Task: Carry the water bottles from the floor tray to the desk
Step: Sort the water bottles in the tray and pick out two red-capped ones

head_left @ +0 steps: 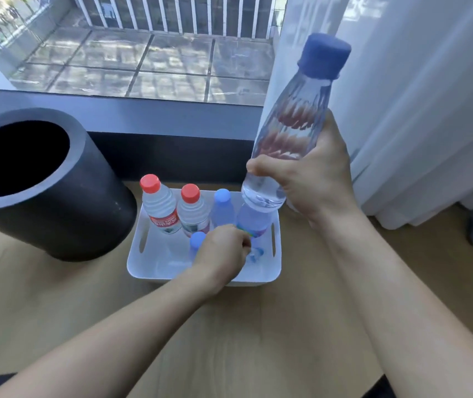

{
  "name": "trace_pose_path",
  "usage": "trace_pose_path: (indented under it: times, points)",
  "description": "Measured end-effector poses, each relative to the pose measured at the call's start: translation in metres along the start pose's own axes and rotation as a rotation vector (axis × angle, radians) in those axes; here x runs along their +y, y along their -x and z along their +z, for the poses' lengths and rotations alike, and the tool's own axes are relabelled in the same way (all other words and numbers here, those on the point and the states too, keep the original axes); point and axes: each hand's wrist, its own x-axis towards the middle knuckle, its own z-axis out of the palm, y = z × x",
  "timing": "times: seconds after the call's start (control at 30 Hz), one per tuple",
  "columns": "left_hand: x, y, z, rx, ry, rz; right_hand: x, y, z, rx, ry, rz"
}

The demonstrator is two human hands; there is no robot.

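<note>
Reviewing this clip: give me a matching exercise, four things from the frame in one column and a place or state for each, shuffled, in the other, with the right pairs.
Things
1. dark-blue-capped bottle
2. red-capped bottles
3. black bin
4. left hand

Places or states
A. standing on the floor left of the white tray
B. lifted clear of the tray in the right hand
C. upright at the tray's back left
D. reaching down into the tray among the light-blue-capped bottles

Pairs: 1-B, 2-C, 3-A, 4-D
</note>
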Motion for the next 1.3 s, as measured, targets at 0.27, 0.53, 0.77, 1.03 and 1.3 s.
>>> trace_pose_path:
  times: [0.27,0.53,0.77,1.03,1.3]
  points:
    - [0.008,-0.006,0.009,-0.135,0.147,-0.031,0.014,-0.002,-0.007,-0.063,0.056,0.039]
    - [0.003,-0.001,-0.015,-0.084,0.157,-0.027,0.014,-0.003,-0.004,-0.078,0.07,0.044]
    - [-0.008,0.006,-0.057,0.052,0.175,-0.033,0.013,0.001,0.006,-0.107,0.094,0.038]
    - [-0.017,0.033,-0.17,0.271,0.72,0.089,0.024,0.015,0.047,-0.288,0.231,-0.003]
    - [-0.03,0.064,-0.194,0.325,0.293,0.156,0.024,0.027,0.094,-0.496,0.299,-0.05]
